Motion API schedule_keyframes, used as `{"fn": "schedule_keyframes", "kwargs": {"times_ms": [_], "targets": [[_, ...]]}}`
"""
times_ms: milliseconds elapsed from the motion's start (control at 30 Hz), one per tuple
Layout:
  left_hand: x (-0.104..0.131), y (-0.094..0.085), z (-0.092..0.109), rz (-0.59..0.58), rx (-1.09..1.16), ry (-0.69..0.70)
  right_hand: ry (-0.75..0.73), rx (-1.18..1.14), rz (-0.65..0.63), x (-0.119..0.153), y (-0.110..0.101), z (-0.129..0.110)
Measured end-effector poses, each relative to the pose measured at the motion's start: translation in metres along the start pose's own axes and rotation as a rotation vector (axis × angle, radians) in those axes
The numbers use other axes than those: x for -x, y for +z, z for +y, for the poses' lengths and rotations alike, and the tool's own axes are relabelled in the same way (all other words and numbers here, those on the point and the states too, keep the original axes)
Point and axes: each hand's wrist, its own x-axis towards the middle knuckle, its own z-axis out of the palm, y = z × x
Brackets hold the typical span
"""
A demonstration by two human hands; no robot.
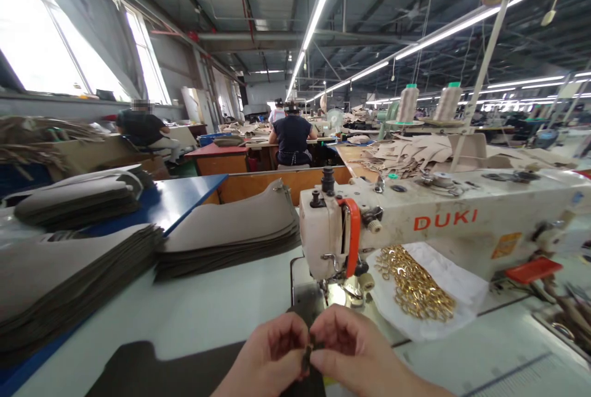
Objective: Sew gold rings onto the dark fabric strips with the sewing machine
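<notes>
Both hands meet in front of the sewing machine (392,212), at the bottom middle. My left hand (277,351) and my right hand (348,348) pinch a small dark strip (306,357) between thumbs and fingers. A bit of gold shows at the strip, too small to make out clearly. Under the hands a dark fabric piece (184,372) lies on the table and reaches toward the needle area. Gold metal rings (415,286) lie in a heap on a white sheet (466,292), right of the machine's needle head.
Stacks of grey cut pieces (231,231) stand on the left of the pale table (221,304), with more (69,274) farther left. Thread cones (409,104) rise behind the machine. Seated people work farther back, one in a dark shirt (293,137).
</notes>
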Motion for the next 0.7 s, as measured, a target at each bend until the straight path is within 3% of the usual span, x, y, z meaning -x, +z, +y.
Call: {"fn": "schedule_keyframes", "kwargs": {"times_ms": [267,433,700], "targets": [[0.007,0.010,0.010,0.180,-0.041,0.120,-0.126,0.303,0.110,0.002,0.007,-0.008],[0.006,0.011,0.009,0.195,0.141,0.063,-0.238,0.350,0.140,0.003,0.000,-0.008],[0.005,0.008,0.010,0.186,0.222,0.047,-0.292,0.340,0.190,-0.004,-0.003,0.010]]}}
